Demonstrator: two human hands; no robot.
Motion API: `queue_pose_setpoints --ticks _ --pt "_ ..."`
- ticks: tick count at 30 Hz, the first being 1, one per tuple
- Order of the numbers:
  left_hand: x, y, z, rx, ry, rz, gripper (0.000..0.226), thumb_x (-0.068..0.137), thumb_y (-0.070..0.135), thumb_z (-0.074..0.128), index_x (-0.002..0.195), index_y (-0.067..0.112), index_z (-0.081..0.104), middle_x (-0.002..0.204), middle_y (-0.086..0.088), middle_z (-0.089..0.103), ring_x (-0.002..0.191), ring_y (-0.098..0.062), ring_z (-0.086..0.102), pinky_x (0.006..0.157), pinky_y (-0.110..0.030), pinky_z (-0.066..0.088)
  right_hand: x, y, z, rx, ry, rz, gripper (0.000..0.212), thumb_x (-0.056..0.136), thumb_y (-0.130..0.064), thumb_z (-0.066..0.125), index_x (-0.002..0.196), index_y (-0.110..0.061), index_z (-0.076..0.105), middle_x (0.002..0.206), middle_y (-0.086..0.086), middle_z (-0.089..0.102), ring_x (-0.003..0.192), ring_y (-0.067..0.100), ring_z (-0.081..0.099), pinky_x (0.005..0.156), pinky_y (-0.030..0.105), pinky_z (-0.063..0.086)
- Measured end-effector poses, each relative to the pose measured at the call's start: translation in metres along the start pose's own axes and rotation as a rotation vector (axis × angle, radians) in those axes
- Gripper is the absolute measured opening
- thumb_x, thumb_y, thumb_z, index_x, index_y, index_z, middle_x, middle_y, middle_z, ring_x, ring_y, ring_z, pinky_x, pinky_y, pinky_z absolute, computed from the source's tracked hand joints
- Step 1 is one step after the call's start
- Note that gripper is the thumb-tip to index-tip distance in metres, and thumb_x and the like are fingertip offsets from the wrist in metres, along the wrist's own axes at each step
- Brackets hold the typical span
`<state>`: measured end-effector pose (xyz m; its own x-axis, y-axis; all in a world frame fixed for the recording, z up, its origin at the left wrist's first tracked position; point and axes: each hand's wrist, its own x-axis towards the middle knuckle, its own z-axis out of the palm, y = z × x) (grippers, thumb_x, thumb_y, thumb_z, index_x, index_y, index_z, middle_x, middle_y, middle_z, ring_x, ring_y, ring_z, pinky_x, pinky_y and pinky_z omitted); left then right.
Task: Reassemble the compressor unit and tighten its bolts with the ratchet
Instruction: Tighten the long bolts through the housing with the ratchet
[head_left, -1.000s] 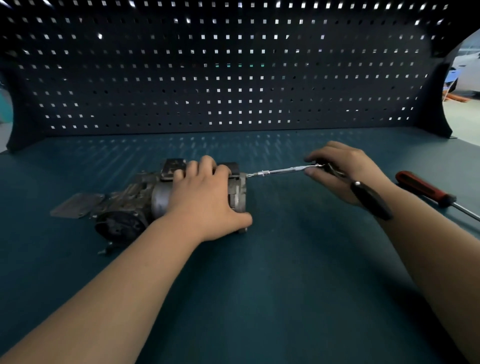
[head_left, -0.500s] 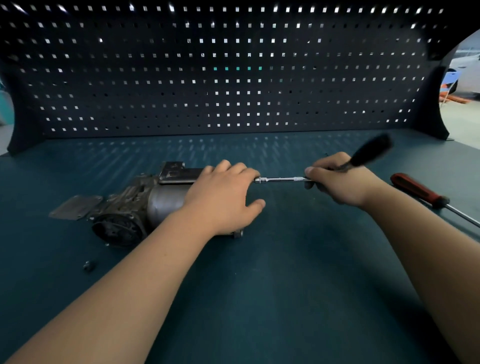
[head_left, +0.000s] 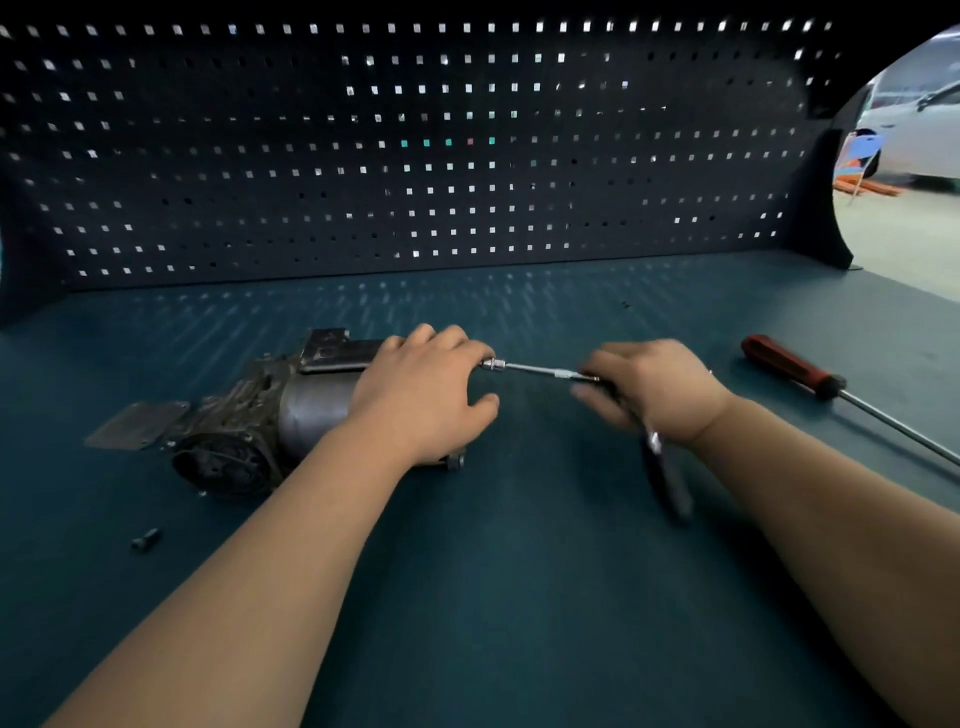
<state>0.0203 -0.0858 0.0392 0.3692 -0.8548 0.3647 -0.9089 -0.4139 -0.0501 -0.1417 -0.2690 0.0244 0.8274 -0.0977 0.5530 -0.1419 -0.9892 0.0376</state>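
A grey metal compressor unit (head_left: 270, 415) lies on its side on the dark blue bench (head_left: 519, 597), left of centre. My left hand (head_left: 423, 395) grips its right end, covering the end face. A ratchet (head_left: 540, 370) with a long chrome extension reaches that end from the right; its socket meets the unit just past my left fingers. My right hand (head_left: 654, 389) grips the ratchet at its head, and the black handle (head_left: 667, 478), blurred, points down toward me below the hand.
A red-handled screwdriver (head_left: 789, 366) lies at the right with its shaft running toward the bench's right edge. A loose bolt (head_left: 145, 539) sits in front of the unit at the left. A flat grey plate (head_left: 137, 425) lies left of the unit. A pegboard (head_left: 415, 156) walls the back.
The ratchet handle has swung from pointing up and away, half a second ago, down toward me. My right hand turned with it. My left hand kept its hold on the unit.
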Motion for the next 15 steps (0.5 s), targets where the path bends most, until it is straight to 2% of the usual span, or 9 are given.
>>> queue_pose_setpoints --ticks 2,7,9,10,12,14,15 --pt "0.000 -0.001 0.000 -0.009 0.009 -0.004 0.051 0.085 0.056 0.046 0.132 0.036 0.044 0.129 0.012 0.044 0.117 -0.015 0.039 0.097 -0.035 0.030 -0.003 -0.001 -0.001 -0.036 0.061 -0.126 0.029 0.091 -0.031 0.058 0.087 -0.006 0.071 0.072 0.009 0.064 0.058 0.031 0.063 0.047 0.036 0.050" --pt "-0.002 -0.001 0.001 -0.015 0.010 -0.023 0.054 0.085 0.054 0.046 0.136 0.036 0.040 0.133 0.011 0.041 0.120 -0.016 0.038 0.099 -0.034 0.029 0.003 -0.001 -0.005 0.030 0.168 -0.049 0.017 0.091 -0.022 0.066 0.099 -0.009 0.073 0.080 0.008 0.062 0.069 0.030 0.062 0.055 0.040 0.052" --pt "-0.002 0.000 0.002 -0.007 0.008 -0.025 0.055 0.085 0.050 0.046 0.137 0.035 0.038 0.134 0.011 0.042 0.121 -0.017 0.037 0.099 -0.035 0.029 0.003 -0.005 0.000 0.191 0.212 0.061 0.013 0.091 -0.019 0.065 0.095 -0.010 0.074 0.078 0.003 0.060 0.069 0.022 0.059 0.063 0.032 0.050" --pt "-0.002 0.001 0.002 -0.004 0.010 -0.024 0.056 0.084 0.049 0.047 0.138 0.035 0.037 0.134 0.010 0.043 0.120 -0.017 0.037 0.099 -0.035 0.029 0.006 -0.007 0.000 0.316 0.217 0.150 0.011 0.091 -0.018 0.064 0.092 -0.012 0.074 0.075 -0.001 0.059 0.069 0.016 0.057 0.065 0.023 0.046" --pt "-0.002 0.001 0.002 0.002 0.017 -0.024 0.058 0.084 0.049 0.047 0.138 0.034 0.036 0.133 0.011 0.043 0.120 -0.017 0.037 0.099 -0.035 0.029 0.016 -0.006 -0.006 0.502 0.143 0.315 0.014 0.093 -0.021 0.060 0.084 -0.020 0.071 0.069 -0.009 0.060 0.066 0.004 0.054 0.059 0.010 0.038" --pt "-0.002 0.000 0.002 0.003 0.026 -0.031 0.057 0.084 0.050 0.047 0.138 0.033 0.036 0.132 0.011 0.043 0.120 -0.016 0.038 0.098 -0.034 0.029 0.028 -0.002 -0.015 0.506 0.025 0.361 0.019 0.093 -0.026 0.059 0.075 -0.028 0.066 0.059 -0.011 0.056 0.056 -0.002 0.051 0.050 0.009 0.036" --pt "-0.002 0.000 0.002 0.002 0.030 -0.033 0.057 0.084 0.050 0.046 0.137 0.033 0.037 0.132 0.011 0.044 0.119 -0.016 0.038 0.098 -0.033 0.029 0.034 0.002 -0.017 0.514 -0.033 0.391 0.022 0.092 -0.027 0.058 0.071 -0.027 0.066 0.054 -0.010 0.052 0.049 -0.001 0.049 0.047 0.011 0.036"
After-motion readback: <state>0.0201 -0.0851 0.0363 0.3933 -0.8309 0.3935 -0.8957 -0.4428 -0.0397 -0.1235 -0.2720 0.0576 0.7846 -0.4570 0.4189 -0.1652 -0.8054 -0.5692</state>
